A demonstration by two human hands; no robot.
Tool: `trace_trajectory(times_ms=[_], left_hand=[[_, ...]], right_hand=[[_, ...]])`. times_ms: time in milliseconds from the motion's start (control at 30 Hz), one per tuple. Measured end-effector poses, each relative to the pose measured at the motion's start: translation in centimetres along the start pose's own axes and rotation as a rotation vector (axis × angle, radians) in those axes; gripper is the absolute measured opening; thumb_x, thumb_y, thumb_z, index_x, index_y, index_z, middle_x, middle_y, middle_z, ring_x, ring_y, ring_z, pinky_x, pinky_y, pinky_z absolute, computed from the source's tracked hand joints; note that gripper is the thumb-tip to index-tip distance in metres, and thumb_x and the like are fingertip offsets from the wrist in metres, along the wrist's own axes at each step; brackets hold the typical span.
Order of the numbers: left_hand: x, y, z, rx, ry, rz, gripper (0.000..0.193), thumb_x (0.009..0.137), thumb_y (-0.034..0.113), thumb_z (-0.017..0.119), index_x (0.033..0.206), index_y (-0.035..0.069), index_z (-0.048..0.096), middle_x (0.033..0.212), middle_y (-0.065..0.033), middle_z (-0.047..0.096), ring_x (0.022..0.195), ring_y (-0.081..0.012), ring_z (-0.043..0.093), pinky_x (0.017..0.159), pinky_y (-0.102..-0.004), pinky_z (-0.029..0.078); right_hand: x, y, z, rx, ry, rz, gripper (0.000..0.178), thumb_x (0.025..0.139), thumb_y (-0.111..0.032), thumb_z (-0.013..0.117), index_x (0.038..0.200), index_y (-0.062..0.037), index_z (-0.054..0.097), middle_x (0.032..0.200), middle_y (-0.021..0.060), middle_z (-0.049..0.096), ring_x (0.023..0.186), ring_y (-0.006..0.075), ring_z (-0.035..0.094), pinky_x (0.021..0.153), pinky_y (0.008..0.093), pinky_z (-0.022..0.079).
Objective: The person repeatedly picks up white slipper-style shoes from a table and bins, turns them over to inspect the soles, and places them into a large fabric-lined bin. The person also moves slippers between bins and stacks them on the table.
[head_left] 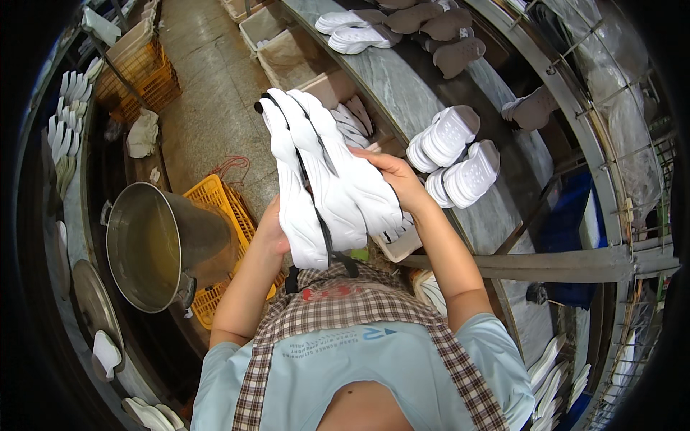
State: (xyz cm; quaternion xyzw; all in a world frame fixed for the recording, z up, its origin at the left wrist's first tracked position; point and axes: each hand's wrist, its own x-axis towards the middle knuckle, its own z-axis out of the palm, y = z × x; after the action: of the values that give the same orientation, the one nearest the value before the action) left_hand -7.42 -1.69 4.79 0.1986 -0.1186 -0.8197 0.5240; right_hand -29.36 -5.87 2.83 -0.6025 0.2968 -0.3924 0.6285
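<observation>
In the middle of the frame, a row of three white, wavy-sided foam shoe soles (316,172), with black strips between them, is held upright between two bare hands. The left hand (273,228) presses against the row's lower left side; its fingers are hidden behind the soles, so I cannot tell how far they curl. The right hand (399,179) grips the right side, its fingers bent against the outermost sole. Right of centre, two stacks of white, ridged soles (463,176) stand on a grey, marble-patterned bench (499,201). At the left of the frame, a large, round, silvery metal pot (205,230) holds yellowish liquid, beside a yellow, slatted plastic crate (208,190). A brown-and-white checked apron (345,298) shows below the row.
</observation>
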Motion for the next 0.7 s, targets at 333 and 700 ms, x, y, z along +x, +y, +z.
trace_trajectory(times_ms=[333,700], left_hand=[[0.0,-1.2,-6.6,0.204,0.041,0.026,0.044,0.097,0.025,0.043,0.135,0.006,0.033,0.127,-0.0118,0.049,0.111,-0.0235,0.054,0.091,-0.0398,0.048],[-3.7,0.7,-5.2,-0.381,-0.197,0.030,0.055,0.094,0.038,0.046,0.132,0.000,0.034,0.118,-0.0234,0.049,0.109,-0.0371,0.052,0.081,-0.0501,0.054]], right_hand=[[-3.0,2.8,3.1,0.461,0.139,0.161,0.066,0.075,-0.032,0.061,0.128,-0.0011,0.036,0.122,0.0158,0.047,0.111,0.0257,0.050,0.095,0.0388,0.041],[-4.1,4.8,3.3,1.283,-0.022,0.052,0.077,0.074,-0.038,0.050,0.138,0.0010,0.031,0.135,0.0195,0.044,0.120,0.0322,0.048,0.100,0.0421,0.041]])
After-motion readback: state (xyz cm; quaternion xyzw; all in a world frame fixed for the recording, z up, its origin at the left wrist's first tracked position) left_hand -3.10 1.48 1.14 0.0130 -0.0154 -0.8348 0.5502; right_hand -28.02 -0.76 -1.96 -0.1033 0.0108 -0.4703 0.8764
